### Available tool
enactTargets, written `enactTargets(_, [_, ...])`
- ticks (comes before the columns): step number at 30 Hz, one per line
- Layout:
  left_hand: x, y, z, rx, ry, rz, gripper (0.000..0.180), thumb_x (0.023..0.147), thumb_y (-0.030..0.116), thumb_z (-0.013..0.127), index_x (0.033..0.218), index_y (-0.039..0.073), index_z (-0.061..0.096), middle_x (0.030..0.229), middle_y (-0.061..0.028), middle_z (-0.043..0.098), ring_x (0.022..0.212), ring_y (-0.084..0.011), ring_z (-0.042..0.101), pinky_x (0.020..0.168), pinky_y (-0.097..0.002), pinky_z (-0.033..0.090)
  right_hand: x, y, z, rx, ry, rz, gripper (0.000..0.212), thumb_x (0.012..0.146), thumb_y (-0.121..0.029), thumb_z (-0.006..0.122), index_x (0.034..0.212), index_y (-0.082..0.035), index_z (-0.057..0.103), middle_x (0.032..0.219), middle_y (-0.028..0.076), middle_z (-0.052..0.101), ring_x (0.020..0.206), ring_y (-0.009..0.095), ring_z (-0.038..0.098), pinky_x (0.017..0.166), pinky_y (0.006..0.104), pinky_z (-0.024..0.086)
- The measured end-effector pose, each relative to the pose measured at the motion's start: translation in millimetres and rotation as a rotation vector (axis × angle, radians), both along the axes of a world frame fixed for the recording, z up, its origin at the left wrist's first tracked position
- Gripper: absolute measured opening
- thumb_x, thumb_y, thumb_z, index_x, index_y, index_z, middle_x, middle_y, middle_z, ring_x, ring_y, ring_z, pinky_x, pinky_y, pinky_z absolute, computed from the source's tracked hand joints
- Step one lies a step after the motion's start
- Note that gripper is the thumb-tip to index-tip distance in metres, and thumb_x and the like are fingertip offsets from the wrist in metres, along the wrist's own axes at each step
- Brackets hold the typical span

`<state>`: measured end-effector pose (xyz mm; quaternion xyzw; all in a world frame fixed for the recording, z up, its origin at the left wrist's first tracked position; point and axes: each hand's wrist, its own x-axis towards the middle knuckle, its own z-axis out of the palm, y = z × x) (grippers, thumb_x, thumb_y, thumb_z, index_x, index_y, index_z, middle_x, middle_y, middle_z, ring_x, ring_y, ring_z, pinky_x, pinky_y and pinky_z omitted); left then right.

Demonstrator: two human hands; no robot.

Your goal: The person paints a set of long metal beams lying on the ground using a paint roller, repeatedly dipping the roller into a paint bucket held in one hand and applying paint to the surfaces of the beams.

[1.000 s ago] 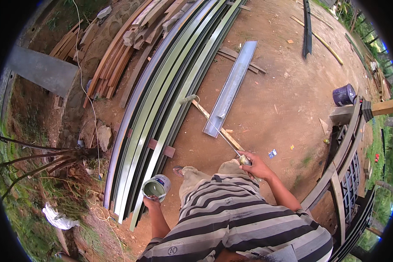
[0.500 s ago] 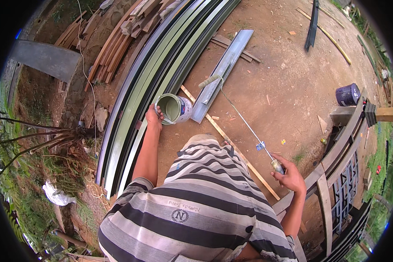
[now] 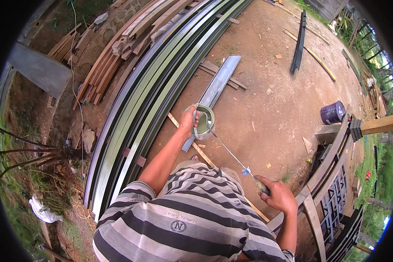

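Paint tin (image 3: 204, 121) is now held out at arm's length over the grey metal strip (image 3: 218, 87), gripped by the left hand (image 3: 188, 122), having been raised from beside the hip. The long-handled tool (image 3: 231, 153) is clasped in the right hand (image 3: 278, 197), its tip now brought into the tin, so loading appears under way.

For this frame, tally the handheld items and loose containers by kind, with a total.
Open paint cans, held in the left hand: 1
Long-handled tools dipped in the can, held in the right hand: 1
Dark blue buckets on the ground: 1
Total: 3
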<state>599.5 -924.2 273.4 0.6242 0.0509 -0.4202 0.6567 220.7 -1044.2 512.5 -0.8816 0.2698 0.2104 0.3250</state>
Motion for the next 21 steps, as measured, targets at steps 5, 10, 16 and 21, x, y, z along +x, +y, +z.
enactTargets(5, [13, -44, -12, 0.127, -0.016, -0.079, 0.038, 0.099, 0.044, 0.055, 0.094, 0.008, 0.064, 0.072, 0.0025, 0.055, 0.060, -0.0090, 0.050, 0.055, -0.0245, 0.039, 50, -22, -6, -0.168, 0.006, 0.084, 0.053, 0.082, -0.016, 0.071, 0.134, -0.017, 0.062, 0.097, 0.020, 0.072, 0.087, 0.043, 0.068, 0.078, 0.0508, 0.054])
enactTargets(10, [34, -102, -61, 0.174, -0.044, -0.047, 0.028, 0.096, 0.033, 0.058, 0.090, 0.006, 0.064, 0.071, -0.0021, 0.058, 0.062, -0.0128, 0.053, 0.063, -0.0293, 0.043, 97, -89, -21, -0.314, 0.108, 0.129, 0.047, 0.088, -0.019, 0.064, 0.134, -0.019, 0.063, 0.092, 0.016, 0.072, 0.082, 0.037, 0.072, 0.072, 0.0487, 0.056])
enactTargets(16, [90, -198, -97, 0.406, -0.182, 0.038, 0.019, 0.090, 0.012, 0.057, 0.078, 0.000, 0.065, 0.064, -0.0033, 0.054, 0.052, -0.0151, 0.048, 0.049, -0.0328, 0.041, 161, -241, -66, -0.321, -0.067, 0.286, 0.039, 0.090, -0.014, 0.058, 0.128, -0.018, 0.067, 0.081, 0.015, 0.072, 0.076, 0.032, 0.073, 0.065, 0.0448, 0.056])
enactTargets(21, [148, -275, -113, 0.692, -0.430, -0.028, 0.024, 0.084, 0.019, 0.063, 0.088, 0.000, 0.077, 0.076, -0.0164, 0.068, 0.073, -0.0252, 0.065, 0.070, -0.0404, 0.050, 233, -391, -67, -0.237, -0.231, 0.478, 0.026, 0.090, -0.012, 0.055, 0.108, -0.007, 0.073, 0.080, 0.017, 0.072, 0.071, 0.033, 0.073, 0.061, 0.0446, 0.055])
